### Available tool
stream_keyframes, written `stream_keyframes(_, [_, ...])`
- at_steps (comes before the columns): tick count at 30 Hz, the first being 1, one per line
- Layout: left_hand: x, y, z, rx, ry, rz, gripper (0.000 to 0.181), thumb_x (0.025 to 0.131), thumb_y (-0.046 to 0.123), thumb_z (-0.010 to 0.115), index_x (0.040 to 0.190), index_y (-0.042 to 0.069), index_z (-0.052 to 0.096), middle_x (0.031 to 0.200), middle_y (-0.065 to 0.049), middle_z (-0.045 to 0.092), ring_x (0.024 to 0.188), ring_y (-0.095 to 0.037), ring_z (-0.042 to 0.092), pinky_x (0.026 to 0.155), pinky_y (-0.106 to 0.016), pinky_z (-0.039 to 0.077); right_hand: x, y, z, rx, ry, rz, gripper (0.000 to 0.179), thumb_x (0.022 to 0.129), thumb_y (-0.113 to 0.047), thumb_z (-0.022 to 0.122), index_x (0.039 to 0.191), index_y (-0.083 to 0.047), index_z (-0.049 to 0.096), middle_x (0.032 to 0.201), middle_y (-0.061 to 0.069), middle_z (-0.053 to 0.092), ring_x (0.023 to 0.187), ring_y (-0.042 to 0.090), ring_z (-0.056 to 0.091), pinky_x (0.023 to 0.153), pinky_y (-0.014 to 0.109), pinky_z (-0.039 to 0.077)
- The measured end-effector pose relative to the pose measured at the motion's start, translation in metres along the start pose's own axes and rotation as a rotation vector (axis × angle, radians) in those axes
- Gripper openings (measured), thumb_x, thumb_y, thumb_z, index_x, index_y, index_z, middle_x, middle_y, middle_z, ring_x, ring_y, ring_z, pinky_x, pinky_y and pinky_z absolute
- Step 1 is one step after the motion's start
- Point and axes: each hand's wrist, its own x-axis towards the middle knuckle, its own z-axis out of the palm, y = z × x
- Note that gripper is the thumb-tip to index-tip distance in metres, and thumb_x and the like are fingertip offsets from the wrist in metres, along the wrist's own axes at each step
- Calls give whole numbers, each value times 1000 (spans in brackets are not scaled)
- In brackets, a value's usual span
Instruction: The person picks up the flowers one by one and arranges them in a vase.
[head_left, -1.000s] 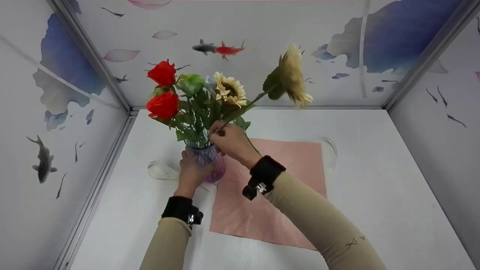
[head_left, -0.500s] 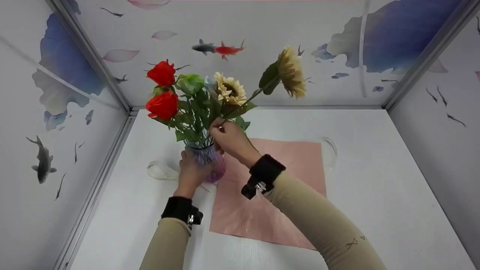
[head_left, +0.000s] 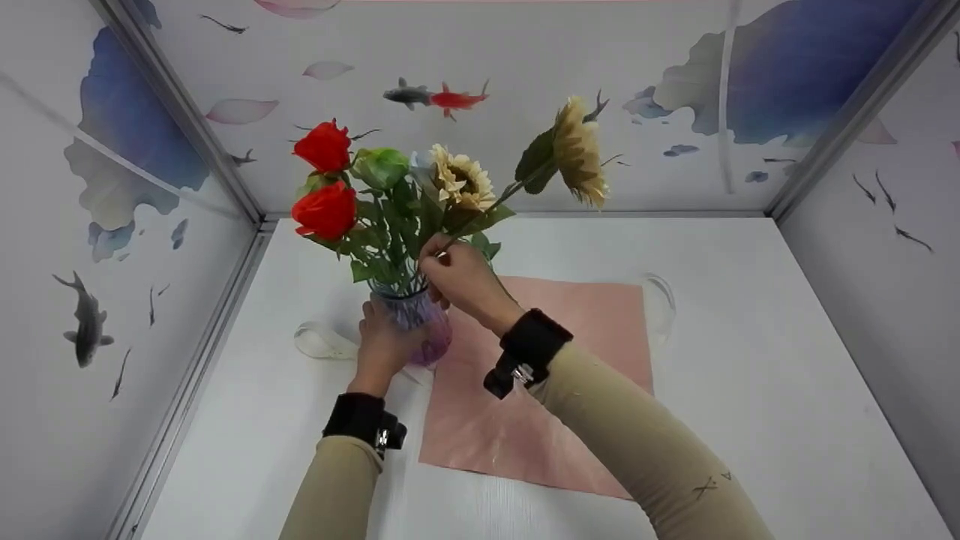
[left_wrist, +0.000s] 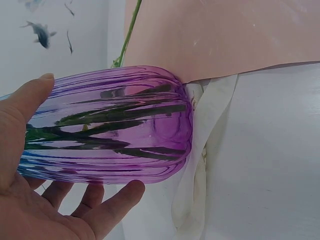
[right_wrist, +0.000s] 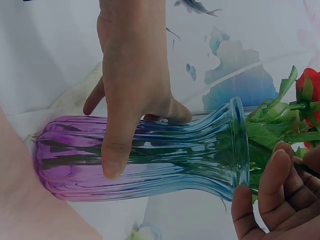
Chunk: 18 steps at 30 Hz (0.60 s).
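My left hand (head_left: 386, 341) grips the body of a ribbed glass vase (left_wrist: 135, 125), purple at the base and blue toward the rim, its thumb and fingers on opposite sides. Cut stems show through the glass. Two red roses (head_left: 326, 211), a green bloom (head_left: 381, 166) and a pale yellow sunflower (head_left: 461, 178) stand in it. Close to the vase's mouth, my right hand (head_left: 469, 281) pinches the stem of another sunflower (head_left: 579, 154), whose head leans out to the right. The lower end of that stem is hidden by the hand. In the right wrist view, its fingertips are right at the glass rim.
Pink wrapping paper (head_left: 540, 390) lies on the white table (head_left: 750, 360) right of the vase. White ribbon (head_left: 326, 341) loops out at the left, with more ribbon (head_left: 660, 307) at the paper's right. A green stem (left_wrist: 131, 32) crosses the paper. Printed panels wall the table.
The held sunflower's head has shifted slightly left, and the right hand has risen a little at the vase's mouth. The left hand and vase have stayed put.
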Motion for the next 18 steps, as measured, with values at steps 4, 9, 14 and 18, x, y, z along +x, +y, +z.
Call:
stream_keyframes(4, [0, 0, 0, 0, 1, 1, 117, 80, 45, 79, 157, -7, 8, 148, -28, 30, 134, -49, 36, 112, -59, 36, 0, -1, 0, -25, 6, 0, 14, 99, -14, 51, 104, -10, 63, 70, 12, 60, 57, 20, 55, 53, 29, 49])
stream_keyframes(9, [0, 1, 0, 4, 2, 7, 117, 80, 46, 79, 157, -7, 8, 148, -29, 30, 134, -49, 36, 112, -59, 35, 1, -3, 0, -70, 14, 3, 14, 97, -14, 52, 103, -11, 63, 74, 21, 63, 56, 18, 56, 52, 28, 49])
stream_keyframes(14, [1, 1, 1, 7, 6, 5, 116, 79, 44, 80, 156, -7, 9, 147, -29, 31, 133, -49, 37, 112, -58, 35, 1, -6, -1, -163, 23, 3, 13, 97, -15, 49, 97, -13, 62, 65, 14, 62, 55, 27, 59, 51, 28, 46])
stream_keyframes(18, [0, 1, 1, 18, 16, 22, 114, 79, 42, 80, 155, -7, 11, 147, -29, 32, 133, -49, 38, 112, -58, 35, 2, -8, -1, -260, 29, 4, 14, 96, -15, 47, 89, -14, 60, 59, 9, 61, 49, 23, 58, 50, 27, 44])
